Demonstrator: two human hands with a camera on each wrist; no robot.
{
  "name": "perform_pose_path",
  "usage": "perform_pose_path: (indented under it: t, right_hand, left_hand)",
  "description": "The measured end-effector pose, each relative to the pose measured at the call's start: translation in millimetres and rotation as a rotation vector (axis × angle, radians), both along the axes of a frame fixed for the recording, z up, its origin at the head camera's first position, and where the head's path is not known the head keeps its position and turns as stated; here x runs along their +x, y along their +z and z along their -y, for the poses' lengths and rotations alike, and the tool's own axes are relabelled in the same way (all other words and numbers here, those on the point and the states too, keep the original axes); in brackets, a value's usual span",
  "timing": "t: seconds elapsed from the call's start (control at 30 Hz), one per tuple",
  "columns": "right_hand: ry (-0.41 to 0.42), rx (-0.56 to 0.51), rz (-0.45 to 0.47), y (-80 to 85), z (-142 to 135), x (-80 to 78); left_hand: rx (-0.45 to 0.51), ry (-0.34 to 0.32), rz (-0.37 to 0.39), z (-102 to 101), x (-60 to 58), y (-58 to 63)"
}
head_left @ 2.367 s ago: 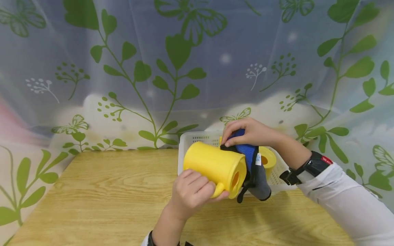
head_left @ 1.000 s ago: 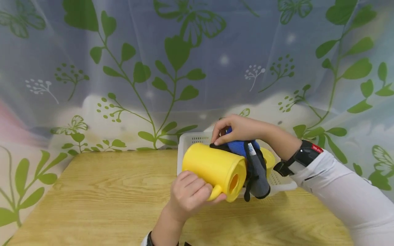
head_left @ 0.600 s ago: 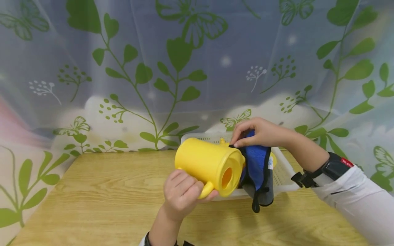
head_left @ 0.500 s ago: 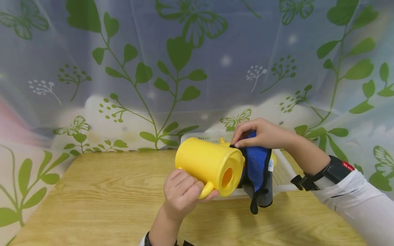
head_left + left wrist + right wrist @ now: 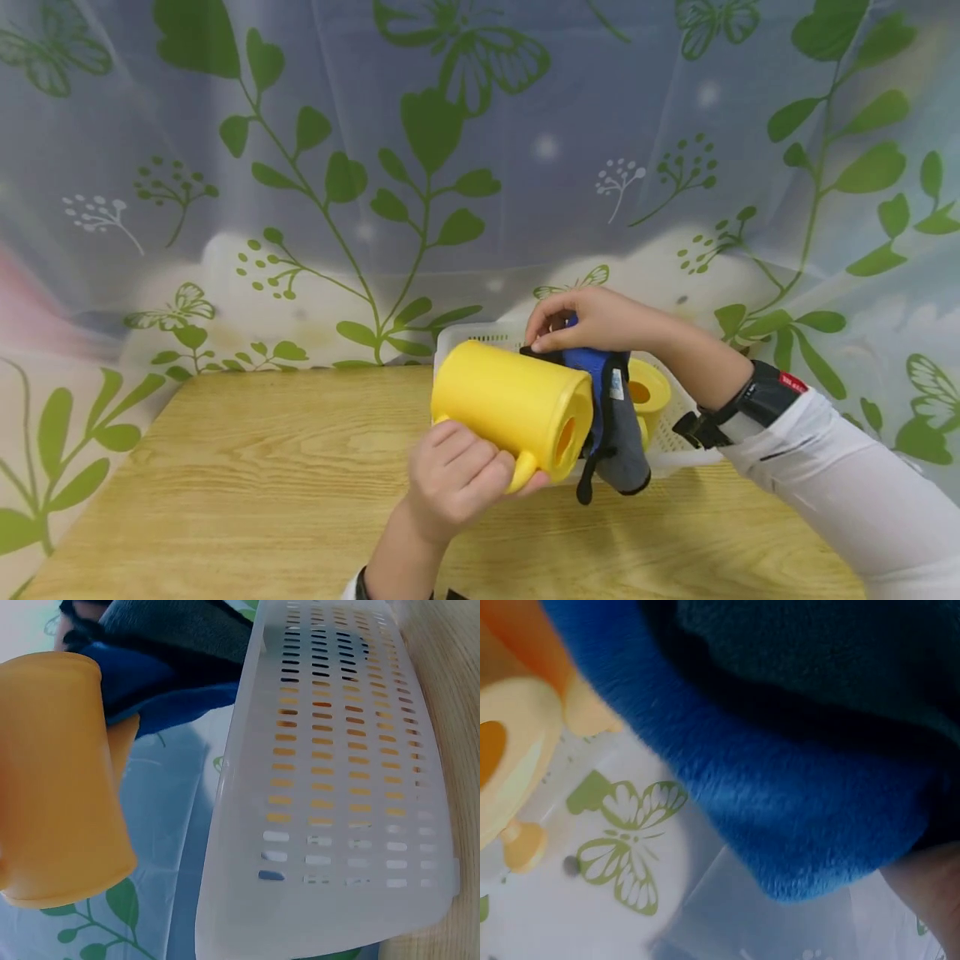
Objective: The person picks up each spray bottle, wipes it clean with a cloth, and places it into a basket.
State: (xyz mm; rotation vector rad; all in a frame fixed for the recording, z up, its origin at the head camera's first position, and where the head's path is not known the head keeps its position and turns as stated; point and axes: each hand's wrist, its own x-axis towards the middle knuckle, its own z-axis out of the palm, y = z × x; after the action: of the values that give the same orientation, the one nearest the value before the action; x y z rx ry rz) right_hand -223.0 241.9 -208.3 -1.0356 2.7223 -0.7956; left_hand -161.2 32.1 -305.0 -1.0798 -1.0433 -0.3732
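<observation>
My left hand (image 5: pixel 461 475) grips the handle of a yellow plastic watering can (image 5: pixel 510 400), tilted on its side in the head view with its part-covered top facing right. Part of its spout (image 5: pixel 124 742) shows in the left wrist view. Over the can's far side, my right hand (image 5: pixel 581 321) pinches the black-edged border of a blue and grey cloth (image 5: pixel 626 442). The cloth hangs beside the can's top and seems to touch it; the exact contact is hidden. In the right wrist view, the blue cloth (image 5: pixel 727 795) covers most of the picture.
Behind and below the hands stands a white perforated basket (image 5: pixel 690 433) holding a second yellow watering can (image 5: pixel 651 387). It rests on a wood-grain table (image 5: pixel 262 467). A curtain (image 5: pixel 300 208) printed with leaves and butterflies hangs behind.
Over the last half second my right hand has drawn the cloth leftward along the can, after an earlier shift right. The left hand has kept its grip, the can moving slightly.
</observation>
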Motion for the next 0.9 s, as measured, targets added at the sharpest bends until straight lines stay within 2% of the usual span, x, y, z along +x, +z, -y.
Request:
perform_pose_path:
  t: [0.2,0.57,0.9]
  right_hand:
    - [-0.003,0.084,0.014,2.8,16,-10.5]
    - [0.004,0.101,0.048,6.3,34,-19.6]
    - [0.043,0.127,0.078,6.6,21,-15.7]
  left_hand:
    - [-0.023,0.002,-0.014,-4,2.7,0.4]
    - [-0.048,-0.016,0.020,-10,8.8,3.3]
    - [-0.021,-0.017,0.000,-6,1.9,0.9]
